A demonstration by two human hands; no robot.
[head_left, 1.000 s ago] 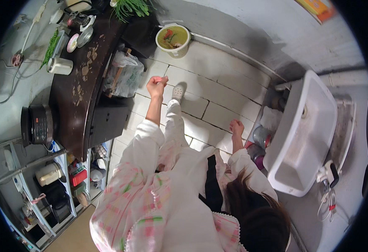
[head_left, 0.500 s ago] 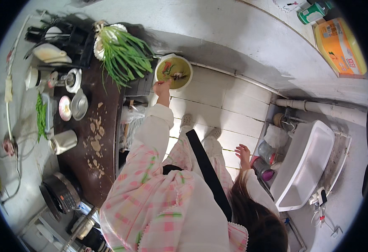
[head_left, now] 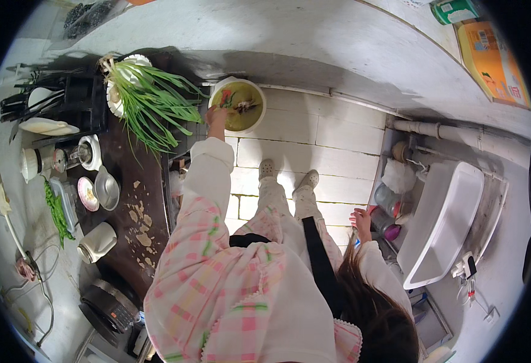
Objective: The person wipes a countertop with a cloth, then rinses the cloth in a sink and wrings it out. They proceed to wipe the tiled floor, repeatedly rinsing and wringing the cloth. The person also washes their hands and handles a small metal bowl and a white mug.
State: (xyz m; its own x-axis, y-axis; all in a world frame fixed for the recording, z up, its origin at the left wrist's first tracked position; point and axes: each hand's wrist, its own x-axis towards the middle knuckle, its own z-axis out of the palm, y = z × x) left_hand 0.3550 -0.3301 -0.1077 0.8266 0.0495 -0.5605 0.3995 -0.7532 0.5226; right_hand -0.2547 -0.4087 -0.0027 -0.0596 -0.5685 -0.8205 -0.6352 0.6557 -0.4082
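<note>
My left hand point(head_left: 216, 118) is at the near left side of a round, pale bin point(head_left: 262, 115), with its fingers curled in at the rim. What they grip, if anything, is too small to make out. Inside the bin, red and green scraps point(head_left: 227, 98) and a dark clump point(head_left: 245, 106) lie against a yellowish inside. Out to my right, my right hand point(head_left: 360, 222) hangs empty beside my body, its fingers loosely apart, close to the jars under the white basin point(head_left: 412, 266).
Left of me runs a dark counter point(head_left: 123, 157) with green onions point(head_left: 156, 109), a metal bowl point(head_left: 106, 190), a white container point(head_left: 98, 242), a knife block point(head_left: 85, 100) and flaky scraps point(head_left: 139, 224). A rice cooker point(head_left: 111, 305) stands nearer. Pipes point(head_left: 459, 136) line the right wall.
The view has shifted, with the counter things lower and further left. My left hand has moved up along the bin's left rim. The right hand's fingers are a little more curled.
</note>
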